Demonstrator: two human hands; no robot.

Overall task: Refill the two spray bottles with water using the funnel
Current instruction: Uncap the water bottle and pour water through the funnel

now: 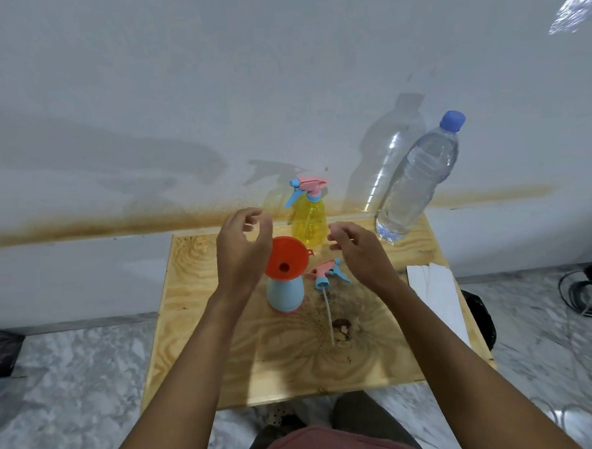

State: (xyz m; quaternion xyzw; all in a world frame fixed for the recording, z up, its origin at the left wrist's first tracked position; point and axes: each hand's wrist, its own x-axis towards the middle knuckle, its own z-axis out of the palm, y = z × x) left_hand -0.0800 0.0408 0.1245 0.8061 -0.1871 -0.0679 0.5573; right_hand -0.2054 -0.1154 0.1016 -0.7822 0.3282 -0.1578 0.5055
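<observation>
Left hand (242, 247) and right hand (357, 252), loosely curled and empty, flank an orange funnel (286, 259) atop a blue bottle (286, 293).

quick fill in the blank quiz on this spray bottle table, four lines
The orange funnel sits in the ____ spray bottle.
The clear water bottle wears a ____ cap.
One spray head lies loose on the table; the other tops the ____ bottle.
The left hand and right hand hold ____.
Missing: blue; blue; yellow; nothing
</observation>
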